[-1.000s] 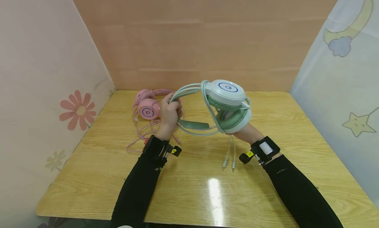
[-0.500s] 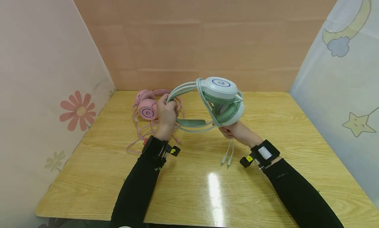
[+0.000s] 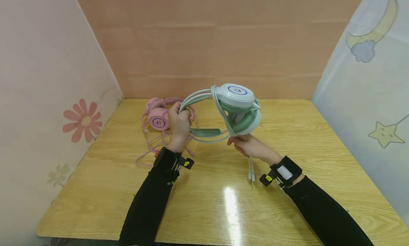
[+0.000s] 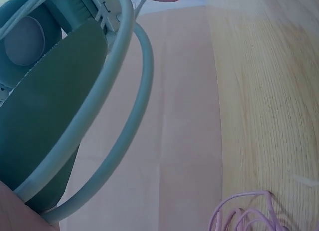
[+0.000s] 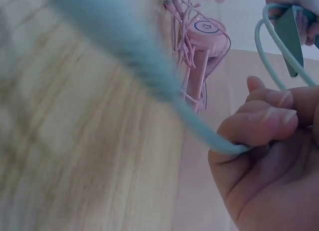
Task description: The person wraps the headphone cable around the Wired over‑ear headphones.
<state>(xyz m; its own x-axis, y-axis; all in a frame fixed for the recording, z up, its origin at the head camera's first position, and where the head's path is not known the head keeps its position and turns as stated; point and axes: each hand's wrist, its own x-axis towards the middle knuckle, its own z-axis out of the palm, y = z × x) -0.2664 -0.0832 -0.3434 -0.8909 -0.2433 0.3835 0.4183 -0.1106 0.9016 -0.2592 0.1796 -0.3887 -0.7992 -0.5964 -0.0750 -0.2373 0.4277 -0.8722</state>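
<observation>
White headphones [image 3: 237, 97] with green ear pads are held up above the table, their pale green cable wound around the headband and ear cups. My left hand [image 3: 179, 123] grips the headband together with the cable loops. Just below the lower ear cup, my right hand [image 3: 251, 146] has its fingers curled round the cable's end section. Two thin plugs [image 3: 251, 175] dangle beneath that hand. In the right wrist view the cable [image 5: 199, 131] passes into the curled fingers [image 5: 259, 124]. The left wrist view shows the green headband padding [image 4: 55, 96] and cable strands close up.
Pink headphones [image 3: 158, 119] with a loosely tangled pink cable [image 3: 150, 146] lie on the wooden table [image 3: 204, 203], behind and left of my left hand. A brown papered wall [image 3: 214, 43] stands at the back, with patterned sheets on both sides.
The white headphones have shifted slightly left with my left hand. My right hand has come out from behind the lower ear cup to just below it, and the hanging plugs have swung.
</observation>
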